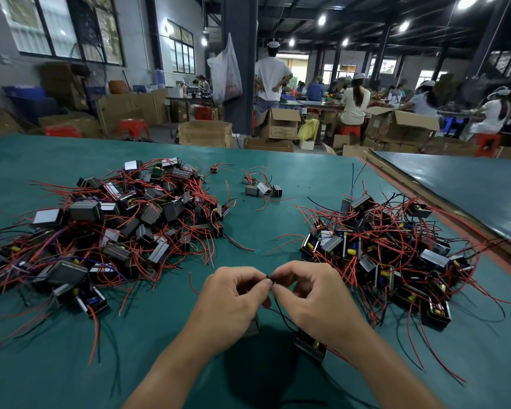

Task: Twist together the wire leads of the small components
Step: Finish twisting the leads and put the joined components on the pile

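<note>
My left hand [233, 299] and my right hand [313, 296] meet fingertip to fingertip above the green table [160, 335]. Both pinch the thin black wire leads [269, 279] between thumb and forefinger. A black lead runs down from the pinch to a small boxy component [310, 345] that hangs under my right wrist. A second component [252, 326] shows partly under my left hand, mostly hidden.
A big pile of components with red leads [106, 225] lies at the left, another pile [396, 252] at the right. A small group of three [263, 187] sits farther back. A raised grey board [469, 190] borders the right. People work at tables beyond.
</note>
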A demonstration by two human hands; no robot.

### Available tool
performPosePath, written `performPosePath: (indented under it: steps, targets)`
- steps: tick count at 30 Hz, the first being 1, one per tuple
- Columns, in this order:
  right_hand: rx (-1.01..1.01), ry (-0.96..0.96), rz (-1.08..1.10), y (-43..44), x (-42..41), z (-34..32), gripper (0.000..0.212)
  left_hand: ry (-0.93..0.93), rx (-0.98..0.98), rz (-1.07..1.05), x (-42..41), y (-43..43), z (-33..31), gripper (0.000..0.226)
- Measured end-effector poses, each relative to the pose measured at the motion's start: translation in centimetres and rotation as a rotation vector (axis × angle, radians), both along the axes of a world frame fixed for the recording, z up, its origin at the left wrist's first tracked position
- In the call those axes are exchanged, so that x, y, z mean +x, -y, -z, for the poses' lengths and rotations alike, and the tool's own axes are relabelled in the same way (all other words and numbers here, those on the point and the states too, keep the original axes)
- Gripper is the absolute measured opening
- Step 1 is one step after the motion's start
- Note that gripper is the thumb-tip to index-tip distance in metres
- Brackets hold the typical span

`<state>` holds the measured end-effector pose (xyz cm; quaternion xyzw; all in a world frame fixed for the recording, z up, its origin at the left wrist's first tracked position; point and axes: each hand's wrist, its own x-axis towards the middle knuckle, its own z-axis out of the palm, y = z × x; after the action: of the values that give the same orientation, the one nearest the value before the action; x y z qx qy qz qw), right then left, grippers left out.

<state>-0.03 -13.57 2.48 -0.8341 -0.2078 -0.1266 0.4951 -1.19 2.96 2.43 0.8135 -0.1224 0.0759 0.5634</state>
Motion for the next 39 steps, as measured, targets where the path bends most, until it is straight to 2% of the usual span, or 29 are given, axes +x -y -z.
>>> performPosePath:
  steps: [14, 22, 29, 39]
  targets:
    - [0.003, -0.014, -0.013, -0.2, -0.4, -0.1, 0.010, -0.089, -0.112, 0.015, 0.1, -0.1, -0.3, 0.027]
    - [0.113, -0.067, -0.078, 0.0, 0.2, 0.1, 0.010, -0.141, -0.039, 0.110, -0.2, -0.2, -0.5, 0.034]
    - [0.067, 0.000, -0.088, 0.5, 0.5, 0.0, 0.010, -0.190, -0.088, 0.127, -0.4, -0.3, -0.9, 0.034]
    - [0.038, 0.050, -0.032, 0.4, 0.3, -0.2, 0.012, -0.200, -0.061, 0.127, -0.6, -0.1, -1.1, 0.039]
